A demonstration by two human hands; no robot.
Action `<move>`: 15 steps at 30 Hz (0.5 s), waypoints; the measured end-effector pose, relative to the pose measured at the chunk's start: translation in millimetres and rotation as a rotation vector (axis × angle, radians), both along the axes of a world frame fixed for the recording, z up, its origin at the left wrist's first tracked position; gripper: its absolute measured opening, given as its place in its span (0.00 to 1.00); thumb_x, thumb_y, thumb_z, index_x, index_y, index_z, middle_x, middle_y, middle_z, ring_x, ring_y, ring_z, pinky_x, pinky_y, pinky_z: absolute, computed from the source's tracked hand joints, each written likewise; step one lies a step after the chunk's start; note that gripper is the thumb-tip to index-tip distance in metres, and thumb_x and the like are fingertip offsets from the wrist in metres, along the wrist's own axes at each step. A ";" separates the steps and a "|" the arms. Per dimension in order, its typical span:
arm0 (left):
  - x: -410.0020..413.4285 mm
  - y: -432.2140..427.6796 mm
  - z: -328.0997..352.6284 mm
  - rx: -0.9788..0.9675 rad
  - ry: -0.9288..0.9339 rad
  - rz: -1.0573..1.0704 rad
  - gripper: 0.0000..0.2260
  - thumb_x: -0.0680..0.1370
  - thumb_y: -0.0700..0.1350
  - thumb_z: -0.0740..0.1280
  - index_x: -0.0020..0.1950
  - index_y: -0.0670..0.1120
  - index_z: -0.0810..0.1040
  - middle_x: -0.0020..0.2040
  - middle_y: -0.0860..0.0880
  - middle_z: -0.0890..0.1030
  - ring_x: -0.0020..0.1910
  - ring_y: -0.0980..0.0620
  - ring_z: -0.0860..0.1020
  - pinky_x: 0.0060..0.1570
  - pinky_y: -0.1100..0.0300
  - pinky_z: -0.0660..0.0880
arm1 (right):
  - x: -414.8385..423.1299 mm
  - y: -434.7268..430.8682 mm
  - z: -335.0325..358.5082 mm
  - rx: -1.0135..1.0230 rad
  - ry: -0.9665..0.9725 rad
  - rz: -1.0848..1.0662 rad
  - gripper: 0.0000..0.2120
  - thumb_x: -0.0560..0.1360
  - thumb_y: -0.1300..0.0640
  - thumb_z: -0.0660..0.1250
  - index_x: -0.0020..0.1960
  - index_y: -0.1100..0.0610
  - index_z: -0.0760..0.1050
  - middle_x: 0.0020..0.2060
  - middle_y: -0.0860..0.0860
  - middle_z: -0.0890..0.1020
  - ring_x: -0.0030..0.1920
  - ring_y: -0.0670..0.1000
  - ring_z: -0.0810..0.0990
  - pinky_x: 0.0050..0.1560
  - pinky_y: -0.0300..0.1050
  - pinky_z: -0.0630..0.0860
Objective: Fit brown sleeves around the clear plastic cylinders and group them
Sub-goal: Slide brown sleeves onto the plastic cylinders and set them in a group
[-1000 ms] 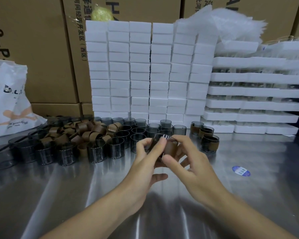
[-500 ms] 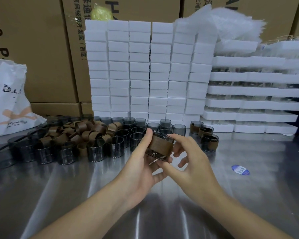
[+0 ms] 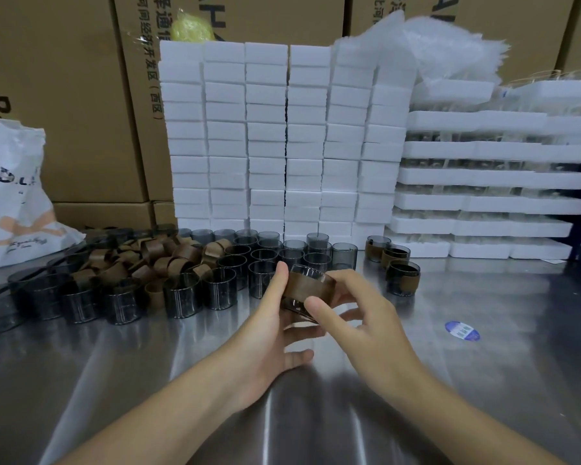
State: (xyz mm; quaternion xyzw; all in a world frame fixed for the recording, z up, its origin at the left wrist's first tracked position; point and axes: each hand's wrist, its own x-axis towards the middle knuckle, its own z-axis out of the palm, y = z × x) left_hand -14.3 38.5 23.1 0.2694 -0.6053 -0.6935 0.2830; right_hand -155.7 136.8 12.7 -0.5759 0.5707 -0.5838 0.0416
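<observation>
A clear smoky cylinder with a brown sleeve (image 3: 311, 289) round it is tilted above the steel table (image 3: 483, 380), held between both hands. My left hand (image 3: 272, 330) cups it from the left, thumb up along its side. My right hand (image 3: 363, 323) grips its right side, thumb on the lower front edge. Bare cylinders (image 3: 182, 295) stand in rows to the left, with a heap of loose brown sleeves (image 3: 155, 260) behind them. Three sleeved cylinders (image 3: 402, 276) stand grouped at the right.
Stacked white foam blocks (image 3: 282, 139) and foam trays (image 3: 483, 182) line the back, in front of cardboard boxes (image 3: 64, 95). A white plastic bag (image 3: 14, 196) lies at the far left. A blue oval sticker (image 3: 462, 330) is on the table right of my hands.
The sleeved cylinder has tilted and dropped slightly lower between my hands. My right thumb has moved onto its lower front edge.
</observation>
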 end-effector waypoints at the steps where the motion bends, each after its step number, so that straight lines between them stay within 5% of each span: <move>1: -1.7 -1.8 -1.3 -0.007 -0.035 0.028 0.27 0.85 0.71 0.55 0.65 0.52 0.81 0.46 0.61 0.88 0.41 0.67 0.85 0.35 0.65 0.82 | -1.4 -1.0 -0.6 0.015 -0.019 0.015 0.14 0.76 0.35 0.72 0.57 0.40 0.80 0.49 0.44 0.85 0.53 0.47 0.84 0.49 0.42 0.80; 5: -2.9 3.5 -6.7 -0.211 -0.099 0.130 0.18 0.85 0.69 0.56 0.66 0.65 0.79 0.63 0.60 0.77 0.54 0.59 0.82 0.57 0.52 0.84 | -24.0 -3.8 -4.4 0.079 0.151 -0.144 0.08 0.76 0.44 0.78 0.48 0.42 0.80 0.44 0.44 0.82 0.49 0.48 0.82 0.47 0.49 0.79; 8: -2.9 9.4 -12.6 -0.298 -0.140 0.159 0.09 0.84 0.65 0.61 0.63 0.70 0.75 0.67 0.62 0.68 0.64 0.55 0.78 0.68 0.49 0.78 | -51.8 -4.1 -5.3 0.184 0.319 -0.305 0.13 0.74 0.42 0.78 0.42 0.46 0.77 0.39 0.45 0.77 0.42 0.46 0.77 0.43 0.49 0.74; 12: -4.2 9.6 -17.4 -0.339 -0.180 0.136 0.09 0.84 0.58 0.65 0.64 0.66 0.76 0.68 0.62 0.65 0.68 0.54 0.75 0.72 0.49 0.74 | -90.9 1.1 -6.1 0.297 0.344 -0.470 0.11 0.75 0.42 0.76 0.44 0.46 0.77 0.41 0.44 0.75 0.43 0.44 0.75 0.43 0.49 0.72; 15: -2.6 11.9 -17.2 -0.392 -0.191 0.123 0.07 0.84 0.56 0.66 0.62 0.65 0.77 0.67 0.64 0.64 0.63 0.63 0.75 0.62 0.59 0.76 | -115.5 7.3 -7.2 0.393 0.322 -0.578 0.10 0.77 0.44 0.76 0.46 0.46 0.78 0.41 0.44 0.78 0.42 0.48 0.77 0.43 0.51 0.75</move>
